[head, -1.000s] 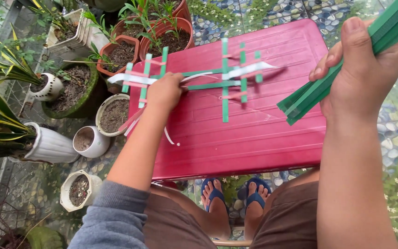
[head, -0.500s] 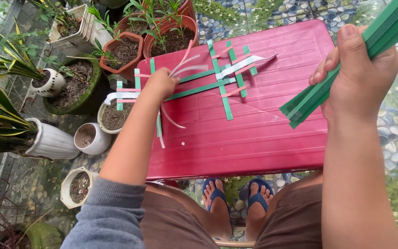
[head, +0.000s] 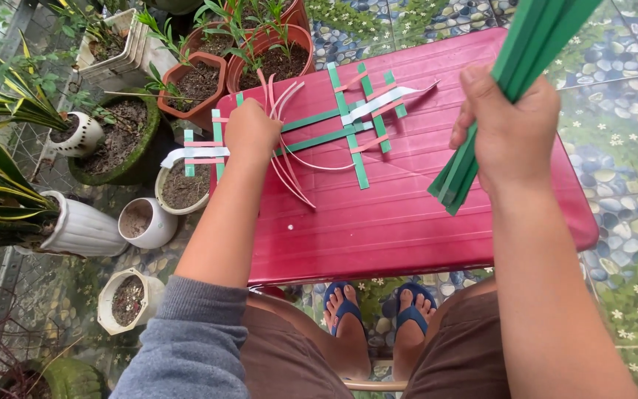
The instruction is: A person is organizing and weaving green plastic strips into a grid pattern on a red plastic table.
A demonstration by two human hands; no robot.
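Observation:
A red plastic table (head: pixel 407 214) stands in front of me. On it lies a loose lattice of green and pink woven strips (head: pixel 359 122) with one white strip across it. My left hand (head: pixel 251 131) rests on the table's left part, closed on a bunch of thin pink strips (head: pixel 289 159) that curve away from it. A smaller piece of green, pink and white strips (head: pixel 199 151) pokes out past the table's left edge by that hand. My right hand (head: pixel 507 133) is raised over the table's right side, gripping a bundle of long green strips (head: pixel 511 81).
Several potted plants (head: pixel 119 140) and small white pots (head: pixel 145 222) crowd the ground to the left of the table. Pebble-pattern tiles (head: pixel 629 148) lie to the right. My feet in blue sandals (head: pixel 378 314) show under the table's near edge.
My left hand has slid left along the table, and the pink strips now fan out beside it. My right hand with the green bundle has moved left and lower in view.

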